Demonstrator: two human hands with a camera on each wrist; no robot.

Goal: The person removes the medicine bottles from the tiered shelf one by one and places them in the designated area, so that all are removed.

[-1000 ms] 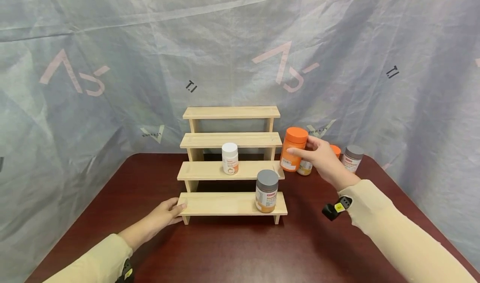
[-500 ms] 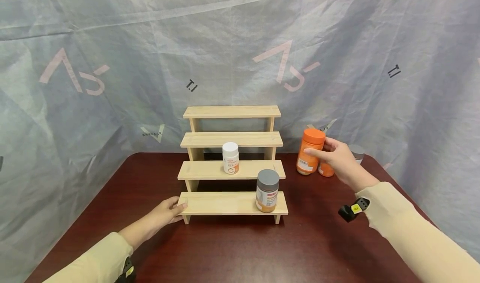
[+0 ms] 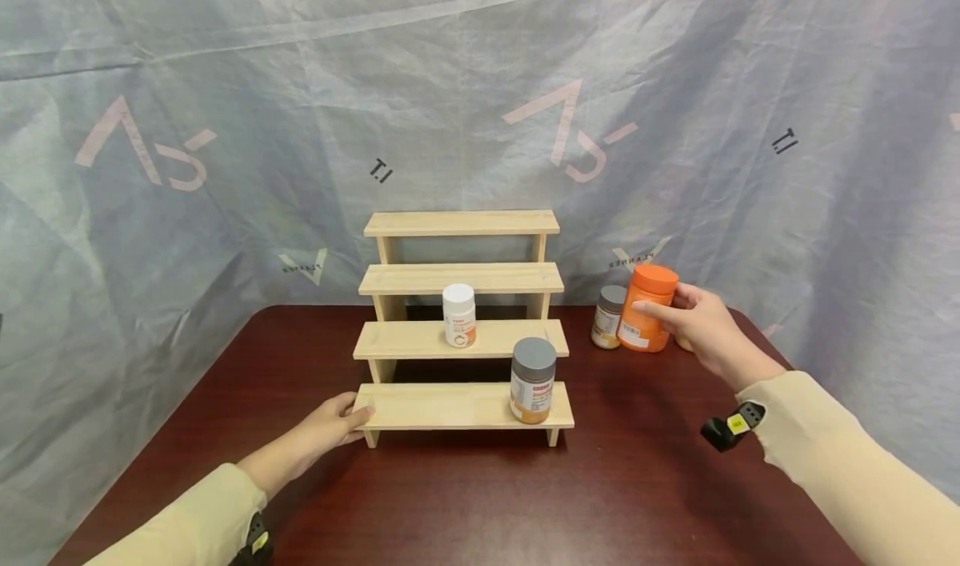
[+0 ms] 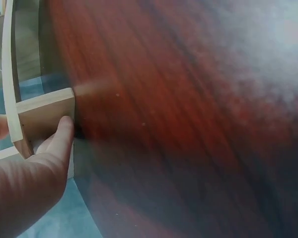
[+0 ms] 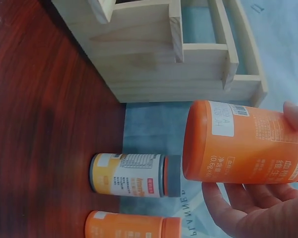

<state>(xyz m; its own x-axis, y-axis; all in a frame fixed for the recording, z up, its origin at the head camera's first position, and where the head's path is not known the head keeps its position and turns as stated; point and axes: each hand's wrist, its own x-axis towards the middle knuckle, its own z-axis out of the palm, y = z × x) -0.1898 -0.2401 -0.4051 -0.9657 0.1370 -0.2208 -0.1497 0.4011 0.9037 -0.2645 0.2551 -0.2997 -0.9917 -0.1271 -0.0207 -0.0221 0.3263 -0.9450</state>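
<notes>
My right hand (image 3: 708, 328) grips an orange bottle (image 3: 645, 320) with an orange lid, right of the stepped wooden rack (image 3: 438, 408). In the right wrist view the bottle's base hangs above the table, thumb on one side and fingers on the other. My left hand (image 3: 326, 428) holds the left end of the rack's lowest step, thumb on top; in the left wrist view a finger lies against the wooden leg (image 4: 47, 116). A grey-lidded jar (image 3: 531, 387) stands at the right of that step. On the second step stands a white bottle (image 3: 460, 320).
On the dark red table (image 3: 465, 508), another grey-lidded jar (image 3: 606, 320) stands right of the rack. A second orange bottle (image 5: 124, 225) stands beside it, mostly hidden by my right hand in the head view. A grey printed cloth (image 3: 262, 132) hangs behind.
My right hand has carried the orange bottle rightward and slightly down, away from the rack. The grey-lidded jar behind it now shows on its left. My left hand has stayed put.
</notes>
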